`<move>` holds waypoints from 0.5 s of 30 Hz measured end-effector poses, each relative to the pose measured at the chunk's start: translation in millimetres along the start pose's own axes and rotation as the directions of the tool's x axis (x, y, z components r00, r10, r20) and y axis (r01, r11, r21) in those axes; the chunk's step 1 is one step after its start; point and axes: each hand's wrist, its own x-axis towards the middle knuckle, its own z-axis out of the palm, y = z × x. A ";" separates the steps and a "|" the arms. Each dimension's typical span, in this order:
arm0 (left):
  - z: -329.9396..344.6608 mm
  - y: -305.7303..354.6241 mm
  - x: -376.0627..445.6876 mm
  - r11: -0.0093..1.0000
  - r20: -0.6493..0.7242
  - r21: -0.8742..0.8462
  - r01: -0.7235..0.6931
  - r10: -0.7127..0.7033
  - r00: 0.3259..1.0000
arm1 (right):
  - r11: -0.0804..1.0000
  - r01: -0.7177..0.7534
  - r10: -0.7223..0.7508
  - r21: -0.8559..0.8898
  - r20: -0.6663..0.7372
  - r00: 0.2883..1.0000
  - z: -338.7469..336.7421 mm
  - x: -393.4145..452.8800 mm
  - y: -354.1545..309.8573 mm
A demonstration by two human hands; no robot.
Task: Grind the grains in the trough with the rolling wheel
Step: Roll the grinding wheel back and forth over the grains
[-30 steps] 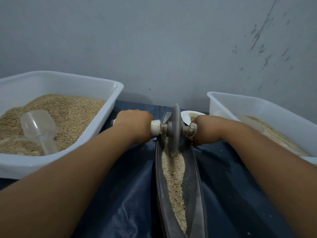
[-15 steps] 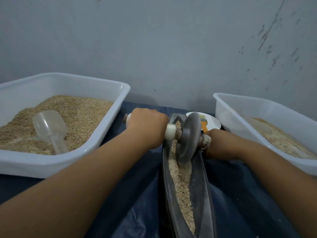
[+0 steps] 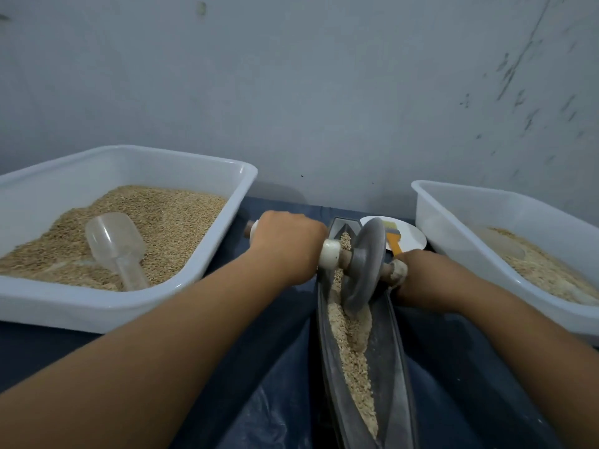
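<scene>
A narrow dark metal trough point(image 3: 393, 361) runs away from me, with a line of pale crushed grains point(image 3: 351, 345) along its bottom. The grey rolling wheel point(image 3: 364, 264) stands in the trough's far half, tilted to the right, its rim in the grains. My left hand point(image 3: 287, 246) grips the axle's left handle, whose white collar shows beside the wheel. My right hand point(image 3: 418, 273) grips the right handle, lower and closer to me.
A white tub point(image 3: 207, 264) of whole grain with a clear plastic scoop point(image 3: 118, 246) sits at left. A second white tub point(image 3: 453, 234) with paler grain is at right. A white plate point(image 3: 410, 236) with a yellow brush point(image 3: 393, 239) lies behind the trough. Dark blue sheet covers the table.
The wheel has rolled back toward me from the trough's far end and now leans right. My left hand sits farther out, my right hand has dropped lower and closer to me.
</scene>
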 end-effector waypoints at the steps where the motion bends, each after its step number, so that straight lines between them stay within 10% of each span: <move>1: -1.8 -0.7 3.9 1.000 0.013 -0.008 0.005 -0.005 1.000 | 1.000 0.001 -0.001 0.006 -0.004 1.000 -3.1 2.8 -1.3; 15: -3.3 3.4 8.8 1.000 -0.023 0.010 0.016 -0.016 1.000 | 0.999 0.022 -0.023 -0.024 -0.036 0.999 -5.7 10.1 -1.9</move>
